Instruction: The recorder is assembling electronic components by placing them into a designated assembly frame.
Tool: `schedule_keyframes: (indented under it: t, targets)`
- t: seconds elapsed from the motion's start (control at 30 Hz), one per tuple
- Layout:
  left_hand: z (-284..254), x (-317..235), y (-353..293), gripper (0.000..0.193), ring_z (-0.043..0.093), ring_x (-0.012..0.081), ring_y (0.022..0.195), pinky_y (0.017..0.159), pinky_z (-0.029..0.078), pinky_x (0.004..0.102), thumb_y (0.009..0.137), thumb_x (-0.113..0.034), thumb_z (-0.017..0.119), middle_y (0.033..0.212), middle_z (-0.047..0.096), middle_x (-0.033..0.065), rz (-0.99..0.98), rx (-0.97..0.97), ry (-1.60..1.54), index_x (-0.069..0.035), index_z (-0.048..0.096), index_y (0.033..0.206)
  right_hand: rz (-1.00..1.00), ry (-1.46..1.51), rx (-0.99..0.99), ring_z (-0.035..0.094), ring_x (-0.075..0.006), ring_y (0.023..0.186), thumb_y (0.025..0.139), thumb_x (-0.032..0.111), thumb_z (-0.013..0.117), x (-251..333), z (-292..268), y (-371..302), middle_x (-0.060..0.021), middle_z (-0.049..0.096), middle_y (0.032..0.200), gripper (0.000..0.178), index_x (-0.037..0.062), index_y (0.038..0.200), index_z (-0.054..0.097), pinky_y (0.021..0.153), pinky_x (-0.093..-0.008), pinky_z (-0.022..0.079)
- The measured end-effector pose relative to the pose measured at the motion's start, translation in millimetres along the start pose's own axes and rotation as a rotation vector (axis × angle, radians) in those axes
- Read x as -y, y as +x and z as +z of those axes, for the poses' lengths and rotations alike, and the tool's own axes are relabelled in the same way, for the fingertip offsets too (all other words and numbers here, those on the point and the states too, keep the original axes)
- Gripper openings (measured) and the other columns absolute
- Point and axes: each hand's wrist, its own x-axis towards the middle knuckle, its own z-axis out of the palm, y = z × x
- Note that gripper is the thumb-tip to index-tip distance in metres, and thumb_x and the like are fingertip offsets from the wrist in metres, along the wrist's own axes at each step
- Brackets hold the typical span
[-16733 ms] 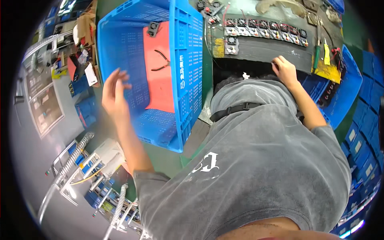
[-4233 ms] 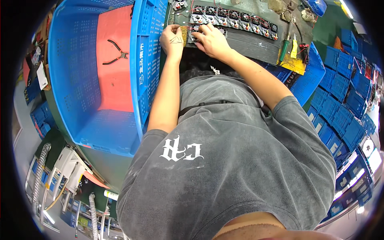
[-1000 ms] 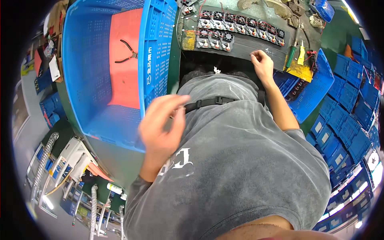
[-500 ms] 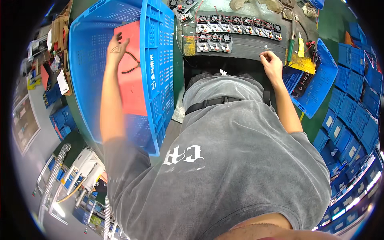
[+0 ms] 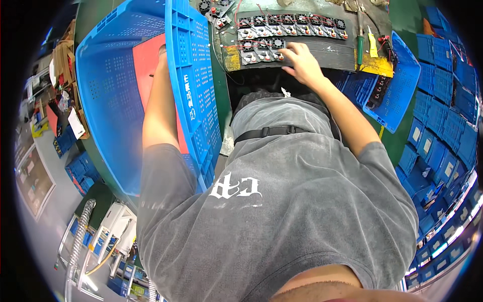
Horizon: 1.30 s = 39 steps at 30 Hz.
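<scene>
My left hand (image 5: 162, 52) is down inside the large blue crate (image 5: 193, 108), mostly hidden behind the crate's near wall, so its fingers do not show. Beneath that arm lies a red sheet (image 5: 146, 63), with a small dark tip of some item (image 5: 151, 75) on it. My right hand (image 5: 304, 65) is over the bench edge with thumb and fingers apart. Its fingertips are at the right end of the short front row of small black fan modules (image 5: 261, 51); whether they touch it I cannot tell. Behind that stands a longer row of fan modules (image 5: 292, 26) with red wires.
On the bench's right lie a green-handled tool (image 5: 360, 49) and a yellow-handled tool (image 5: 372, 45). A smaller blue crate (image 5: 400, 95) with dark parts stands beyond. Stacked blue bins (image 5: 443, 116) line the right side. More fan parts (image 5: 219, 11) sit at the bench's left corner.
My right hand has moved left and away from me to the front row of fan modules. My left hand has shifted right and deeper, behind the crate wall. The view has shifted slightly.
</scene>
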Motion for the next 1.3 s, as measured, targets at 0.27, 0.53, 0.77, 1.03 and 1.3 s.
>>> schedule_keyframes:
  t: [0.27,0.53,0.77,1.03,1.3]
  targets:
    - [30.6,20.5,6.1,0.067,0.068,0.0289,0.100,0.085,0.055,0.0412,0.088,-0.041,0.071,0.114,0.069,0.0222,-0.152,0.013,-0.287,0.006,0.059,0.135,-0.106,-0.101,0.071,0.052,-0.0353,0.124,0.071,0.014,0.086,14.7,35.0,41.3,-0.0135,0.056,0.130,0.061,0.0112,0.128,0.062,0.103,-0.0449,0.048]
    - [10.9,52.3,-13.1,0.057,0.070,0.0235,0.089,0.079,0.057,0.0401,0.089,-0.033,0.073,0.103,0.073,0.0169,-0.294,0.004,-0.590,0.006,0.063,0.130,-0.204,-0.038,0.068,0.051,-0.0360,0.122,0.072,0.010,0.084,-2.4,35.1,44.9,-0.0135,0.056,0.126,0.051,0.0098,0.120,0.065,0.106,-0.0445,0.046]
    - [-10.2,-3.5,-61.1,0.036,0.067,0.0182,0.071,0.070,0.058,0.0339,0.090,-0.022,0.074,0.089,0.072,0.0112,-0.396,-0.141,-0.581,0.006,0.066,0.112,-0.210,-0.059,0.080,0.051,-0.0358,0.122,0.073,0.010,0.084,-17.6,28.9,40.0,-0.0128,0.056,0.126,0.050,0.0104,0.119,0.064,0.108,-0.0442,0.045]
    - [-71.6,-12.5,-85.5,0.032,0.067,0.0191,0.072,0.074,0.062,0.0322,0.088,-0.012,0.075,0.090,0.066,0.0097,-0.294,-0.179,-0.703,0.006,0.062,0.110,-0.306,-0.020,0.048,0.052,-0.0351,0.123,0.074,0.013,0.084,-19.7,29.5,45.2,-0.0125,0.057,0.126,0.051,0.0102,0.121,0.065,0.109,-0.0441,0.045]
    - [-170.5,-30.3,-110.6,0.027,0.067,0.0262,0.086,0.076,0.054,0.0379,0.094,-0.015,0.064,0.100,0.068,0.0154,-0.409,-0.086,-0.797,0.005,0.059,0.111,-0.362,0.009,0.024,0.052,-0.0346,0.124,0.073,0.015,0.085,-23.1,33.4,48.5,-0.0117,0.057,0.127,0.051,0.0100,0.121,0.066,0.108,-0.0439,0.045]
